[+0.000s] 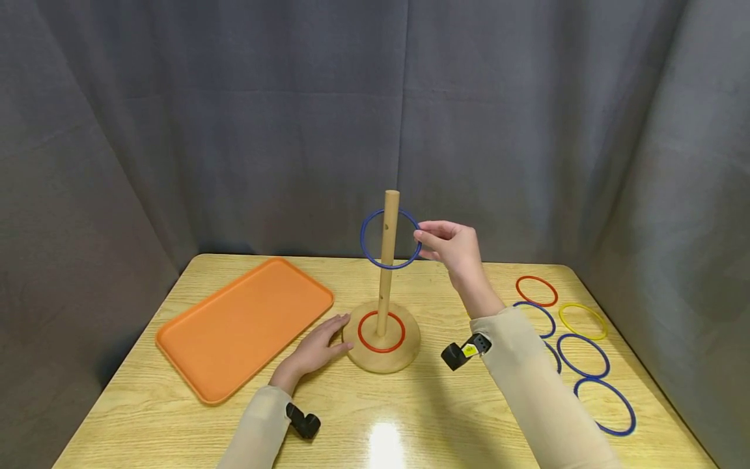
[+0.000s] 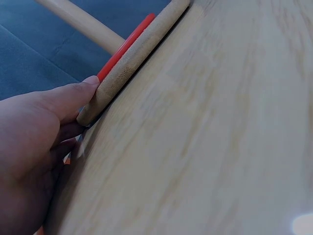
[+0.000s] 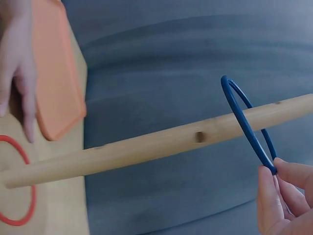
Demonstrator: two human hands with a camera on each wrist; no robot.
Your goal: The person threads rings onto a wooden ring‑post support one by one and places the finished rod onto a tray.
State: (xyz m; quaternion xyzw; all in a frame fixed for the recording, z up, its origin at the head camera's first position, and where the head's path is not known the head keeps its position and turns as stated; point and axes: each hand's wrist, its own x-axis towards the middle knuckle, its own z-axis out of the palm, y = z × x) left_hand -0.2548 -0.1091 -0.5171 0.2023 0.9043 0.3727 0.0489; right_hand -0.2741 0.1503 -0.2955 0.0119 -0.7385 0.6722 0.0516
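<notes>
A wooden stand has a round base [image 1: 381, 361] and an upright post [image 1: 385, 286]. A red ring [image 1: 381, 351] lies on the base around the post's foot. My left hand [image 1: 316, 345] rests against the base's left edge, fingers and thumb spread along the rim. In the left wrist view the thumb [image 2: 73, 95] touches the rim beside the red ring. Higher up, my right hand [image 1: 451, 247] pinches a blue ring [image 1: 369, 254] at its right side between thumb and fingertips. That ring encircles the upper post, tilted, as the right wrist view shows.
An orange tray [image 1: 246, 326] lies on the table's left side. At the right lie a red ring [image 1: 537, 277], a yellow ring [image 1: 586, 306] and several blue rings [image 1: 606, 384], partly behind the right sleeve. Grey curtains [image 1: 293, 130] hang behind and beside the table [image 1: 351, 417].
</notes>
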